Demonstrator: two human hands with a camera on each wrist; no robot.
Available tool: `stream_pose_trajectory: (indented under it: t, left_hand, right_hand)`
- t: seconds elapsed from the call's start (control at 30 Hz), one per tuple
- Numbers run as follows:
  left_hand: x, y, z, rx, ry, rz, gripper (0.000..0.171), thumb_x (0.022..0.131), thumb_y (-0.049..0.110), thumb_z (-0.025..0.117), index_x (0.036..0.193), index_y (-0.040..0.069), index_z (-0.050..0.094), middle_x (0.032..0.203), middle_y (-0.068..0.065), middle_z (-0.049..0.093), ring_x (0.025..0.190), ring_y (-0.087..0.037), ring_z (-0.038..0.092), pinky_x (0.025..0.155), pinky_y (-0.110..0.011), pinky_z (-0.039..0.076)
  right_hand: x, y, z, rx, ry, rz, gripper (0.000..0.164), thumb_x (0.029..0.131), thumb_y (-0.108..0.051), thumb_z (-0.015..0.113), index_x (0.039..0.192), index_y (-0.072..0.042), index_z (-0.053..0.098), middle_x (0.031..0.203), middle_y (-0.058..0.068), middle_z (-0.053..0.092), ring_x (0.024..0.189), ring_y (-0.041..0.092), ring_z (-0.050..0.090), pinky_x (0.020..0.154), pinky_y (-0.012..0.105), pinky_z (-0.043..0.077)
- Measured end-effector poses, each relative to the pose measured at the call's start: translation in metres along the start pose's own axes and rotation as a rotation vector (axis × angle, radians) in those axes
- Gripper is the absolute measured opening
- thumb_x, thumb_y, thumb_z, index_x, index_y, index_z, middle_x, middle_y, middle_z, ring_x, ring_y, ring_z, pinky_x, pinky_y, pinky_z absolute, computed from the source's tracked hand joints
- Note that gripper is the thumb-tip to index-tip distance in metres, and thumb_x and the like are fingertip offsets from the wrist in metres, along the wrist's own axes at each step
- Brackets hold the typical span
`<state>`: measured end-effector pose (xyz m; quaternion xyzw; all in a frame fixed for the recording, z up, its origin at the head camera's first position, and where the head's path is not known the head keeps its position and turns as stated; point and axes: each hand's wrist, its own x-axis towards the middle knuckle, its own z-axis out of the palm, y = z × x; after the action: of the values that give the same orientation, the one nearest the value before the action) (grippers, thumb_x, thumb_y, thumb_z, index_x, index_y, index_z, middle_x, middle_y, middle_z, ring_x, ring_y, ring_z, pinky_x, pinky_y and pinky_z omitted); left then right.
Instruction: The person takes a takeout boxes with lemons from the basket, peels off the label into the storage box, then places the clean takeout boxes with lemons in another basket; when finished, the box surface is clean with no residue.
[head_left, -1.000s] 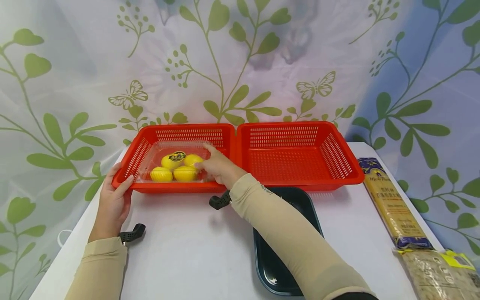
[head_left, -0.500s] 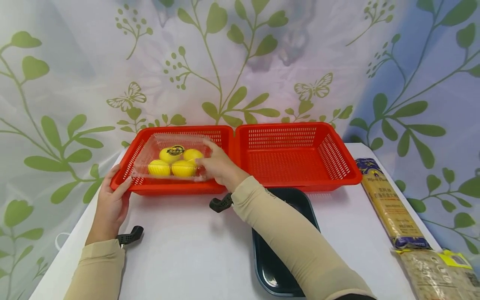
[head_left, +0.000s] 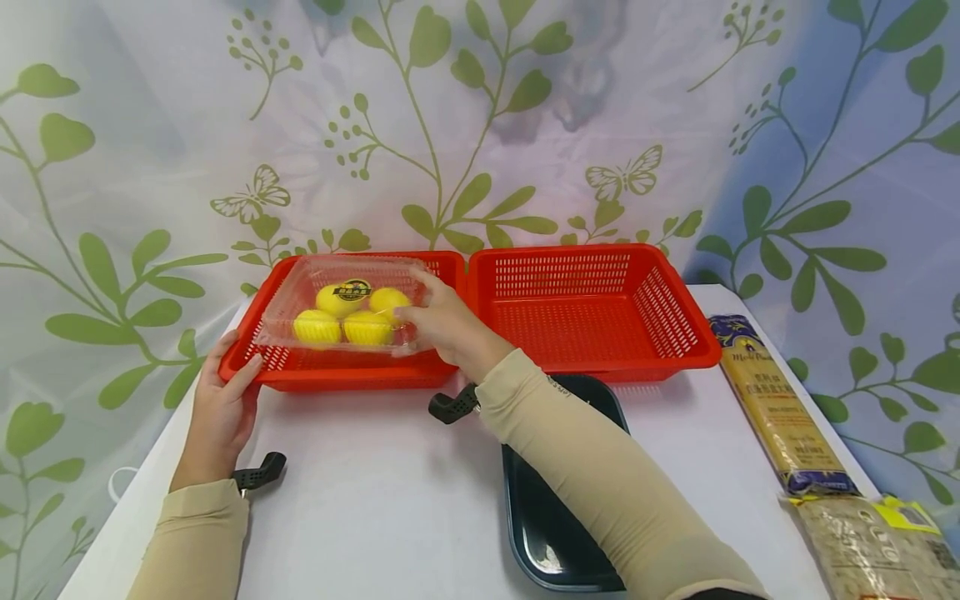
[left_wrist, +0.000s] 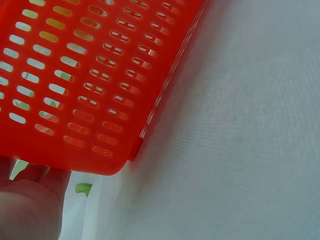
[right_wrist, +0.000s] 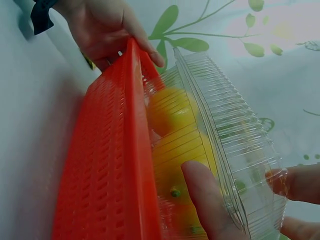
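A clear plastic box [head_left: 288,292] with a dark label holds several lemons [head_left: 367,327]. My right hand [head_left: 457,325] grips it by its right end. In the right wrist view, the thumb [right_wrist: 205,195] lies on the near side of the clear box [right_wrist: 225,100] and fingers show on the far side. The box is tilted and hangs over the left red basket [head_left: 352,377], its front edge higher than the basket's rim. My left hand [head_left: 225,408] holds that basket's front left corner, thumb at the rim; its fingers are partly hidden behind the basket wall [left_wrist: 95,100].
A second red basket [head_left: 562,333] stands right beside the first. In front of it lies a dark tray [head_left: 551,533], partly under my right forearm. A gold and purple package [head_left: 787,417] and a beige bag with a yellow label [head_left: 862,542] lie along the right edge.
The box of lemons has been lifted out of the left basket in my right hand, its back edge rising and shifting slightly left. My left hand stays on the basket corner.
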<state>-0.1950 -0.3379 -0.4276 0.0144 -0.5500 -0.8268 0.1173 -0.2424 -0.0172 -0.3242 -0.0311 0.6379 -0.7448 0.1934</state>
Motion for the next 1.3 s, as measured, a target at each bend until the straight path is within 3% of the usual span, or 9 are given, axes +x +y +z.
stream_pose_trajectory:
  t: [0.4, 0.87, 1.1, 1.3]
  left_hand:
    - [-0.001, 0.000, 0.000, -0.006, 0.014, -0.008, 0.068, 0.086, 0.009, 0.067, 0.144, 0.020, 0.034, 0.148, -0.005, 0.024, 0.136, -0.026, 0.022, 0.095, -0.038, 0.036]
    - [0.001, 0.000, 0.000, 0.004, 0.018, -0.015, 0.070, 0.084, 0.011, 0.069, 0.144, 0.021, 0.034, 0.147, -0.004, 0.024, 0.131, -0.021, 0.030, 0.096, -0.039, 0.036]
    - [0.001, 0.001, 0.001, -0.012, 0.008, -0.014, 0.069, 0.085, 0.010, 0.068, 0.144, 0.021, 0.034, 0.147, -0.004, 0.025, 0.132, -0.020, 0.030, 0.096, -0.038, 0.037]
    - [0.000, 0.001, 0.000, -0.009, 0.004, -0.009, 0.071, 0.085, 0.008, 0.068, 0.145, 0.021, 0.033, 0.147, -0.003, 0.024, 0.132, -0.020, 0.028, 0.091, -0.033, 0.042]
  right_hand:
    - [-0.012, -0.007, -0.010, -0.015, -0.018, -0.011, 0.074, 0.088, -0.005, 0.064, 0.146, -0.036, 0.028, 0.143, 0.017, 0.027, 0.097, 0.041, 0.060, 0.064, 0.049, 0.054]
    - [-0.033, -0.014, -0.012, -0.072, -0.009, -0.019, 0.072, 0.087, -0.010, 0.068, 0.142, -0.041, 0.034, 0.139, 0.013, 0.032, 0.102, 0.037, 0.058, 0.065, 0.044, 0.054]
    - [-0.047, -0.021, -0.014, -0.132, -0.006, -0.015, 0.073, 0.086, -0.013, 0.068, 0.144, -0.040, 0.032, 0.140, 0.012, 0.033, 0.100, 0.035, 0.059, 0.067, 0.042, 0.054]
    - [-0.072, -0.035, -0.011, -0.176, -0.023, -0.004, 0.073, 0.089, -0.011, 0.065, 0.147, -0.034, 0.028, 0.144, 0.013, 0.029, 0.091, 0.035, 0.061, 0.074, 0.045, 0.053]
